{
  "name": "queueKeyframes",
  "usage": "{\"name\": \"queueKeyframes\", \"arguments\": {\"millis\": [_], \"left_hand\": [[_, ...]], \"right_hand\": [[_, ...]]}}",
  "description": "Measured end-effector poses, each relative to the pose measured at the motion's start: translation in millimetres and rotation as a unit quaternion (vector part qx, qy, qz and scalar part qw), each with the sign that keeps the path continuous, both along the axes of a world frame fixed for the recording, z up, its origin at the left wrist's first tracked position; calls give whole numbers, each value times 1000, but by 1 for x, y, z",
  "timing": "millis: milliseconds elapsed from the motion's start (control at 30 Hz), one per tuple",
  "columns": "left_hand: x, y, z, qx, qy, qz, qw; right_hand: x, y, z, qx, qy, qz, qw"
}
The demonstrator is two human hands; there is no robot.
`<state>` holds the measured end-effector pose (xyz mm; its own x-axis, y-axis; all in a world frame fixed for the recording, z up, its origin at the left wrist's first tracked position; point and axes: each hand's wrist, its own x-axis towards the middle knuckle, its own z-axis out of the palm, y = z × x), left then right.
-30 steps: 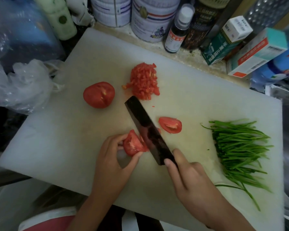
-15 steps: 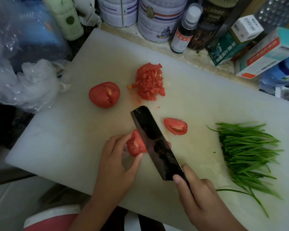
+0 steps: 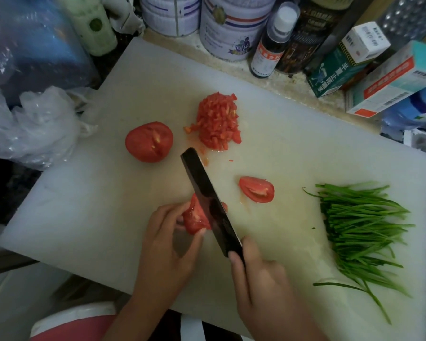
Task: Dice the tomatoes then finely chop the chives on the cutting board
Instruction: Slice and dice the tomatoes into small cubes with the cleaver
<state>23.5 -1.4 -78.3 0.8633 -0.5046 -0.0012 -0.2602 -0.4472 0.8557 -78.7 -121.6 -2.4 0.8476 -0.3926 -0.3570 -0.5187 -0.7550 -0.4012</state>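
Both grips clamp by cutting board (image 3: 89, 212) front edge: left hand (image 3: 167, 244) tomato wedge (image 3: 194, 219), right hand (image 3: 263, 289) knife (image 3: 204, 193).

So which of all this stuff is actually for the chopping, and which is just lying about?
For the job: cutting board, knife in the right hand, tomato piece held by the left hand, tomato half, tomato wedge, diced tomato pile, chives.
Just lying about: plastic bag, two tins, dark bottle, cardboard boxes, pale green bottle.
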Motion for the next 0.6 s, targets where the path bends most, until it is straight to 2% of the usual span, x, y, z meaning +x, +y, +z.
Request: {"name": "queueKeyframes", "arguments": {"millis": [67,200,433,533,600], "left_hand": [[0,0,1,4,7,1,1000],[3,1,-1,-2,20,-1,1000],[9,-3,3,-12,33,1,999],[12,-4,3,-10,42,3,999],[14,-4,3,-8,47,5,999]], "right_hand": [[0,8,-3,-56,23,-30,998],[-19,21,-14,-54,10,-85,995],[-2,22,-20,-107,16,-32,994],[-16,26,-20,-99,76,-32,992],[-19,28,-19,-80,76,-63,992]]}}
